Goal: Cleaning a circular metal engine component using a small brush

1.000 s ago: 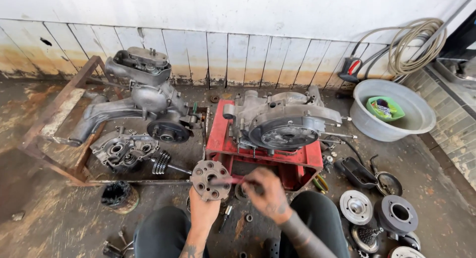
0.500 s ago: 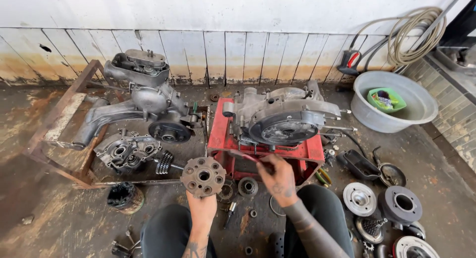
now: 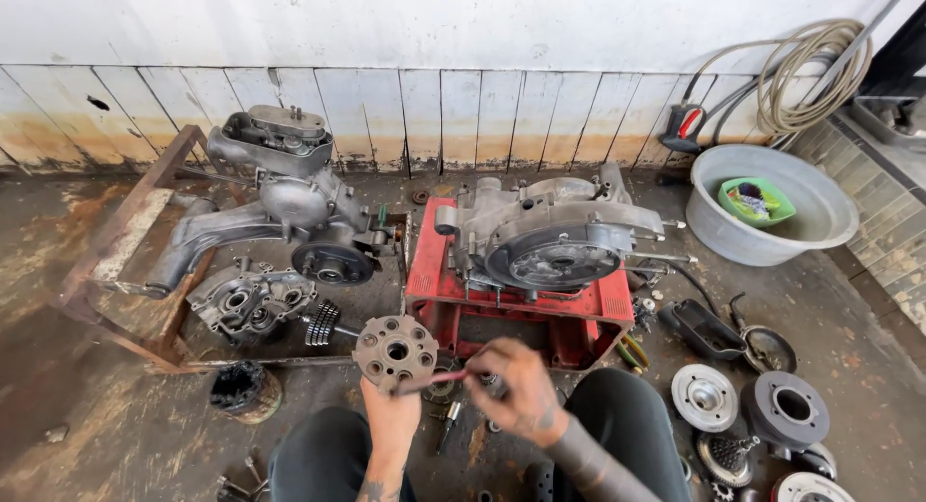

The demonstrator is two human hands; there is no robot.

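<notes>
- Two hands work low in the middle of the view, above the dirty floor.
- The left hand is closed around the bottom edge of a round metal plate with holes. It holds the plate up on its edge, so the flat side with the holes faces the camera.
- The right hand is curled shut on a thin reddish tool. The tool's tip now touches the lower part of the plate.
- Half a second ago the right hand was up by the red stand, away from the plate. It has come back down and to the left, and the tool has met the plate.
- The plate has stayed in the left hand, at nearly the same spot, just in front of the red stand.
- This looks like the hands have gone from fetching to working on the plate, maybe picking or scraping at one of its holes.
- A big grey engine case sits on the red stand. Another engine lies to the left, by a rusty frame.
- Round metal parts lie on the floor to the right, near a grey basin.
</notes>
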